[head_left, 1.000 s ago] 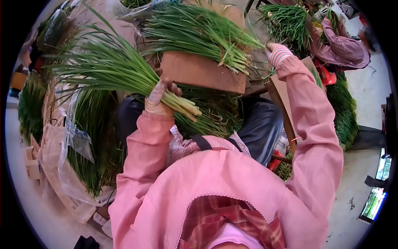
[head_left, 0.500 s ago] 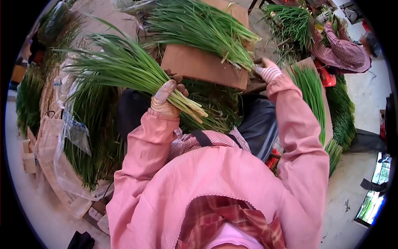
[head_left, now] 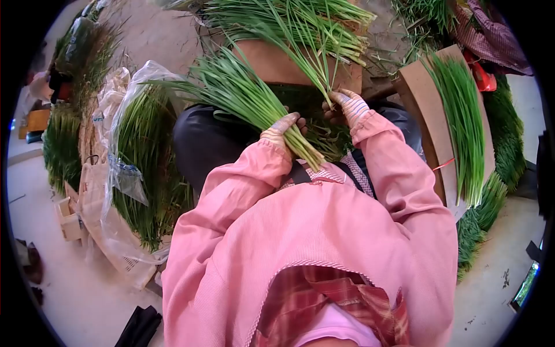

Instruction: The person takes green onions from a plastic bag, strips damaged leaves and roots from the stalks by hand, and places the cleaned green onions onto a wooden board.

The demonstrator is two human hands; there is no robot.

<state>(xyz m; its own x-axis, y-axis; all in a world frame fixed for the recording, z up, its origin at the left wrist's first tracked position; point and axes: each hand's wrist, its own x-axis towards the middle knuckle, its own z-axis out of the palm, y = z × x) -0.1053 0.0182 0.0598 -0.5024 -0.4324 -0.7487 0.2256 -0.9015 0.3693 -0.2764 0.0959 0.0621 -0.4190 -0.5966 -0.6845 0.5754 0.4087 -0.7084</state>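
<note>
A thick bunch of long green stalks (head_left: pixel 248 92) is wrapped in the fingers of my left hand (head_left: pixel 283 128), its pale cut ends pointing down toward my lap. My right hand (head_left: pixel 345 108) pinches a few thin stalks (head_left: pixel 310 68) near their lower ends, a short way to the right of the bunch. The leafy tops of these stalks reach up over a loose pile of stalks (head_left: pixel 289 23) on a brown board (head_left: pixel 269 61). Both hands wear light gloves with dark fingertips.
At the right, a narrow brown board (head_left: pixel 419 87) bears a neat row of green stalks (head_left: pixel 459 124). A plastic-wrapped heap of greens (head_left: pixel 144 139) stands at the left beside a pale crate (head_left: pixel 92 196). A person in a checked shirt (head_left: pixel 494 34) is at the upper right.
My right hand has drawn back from the pile toward my lap, bringing a few stalks with it. My left hand has shifted right and down with its bunch. The view has also shifted.
</note>
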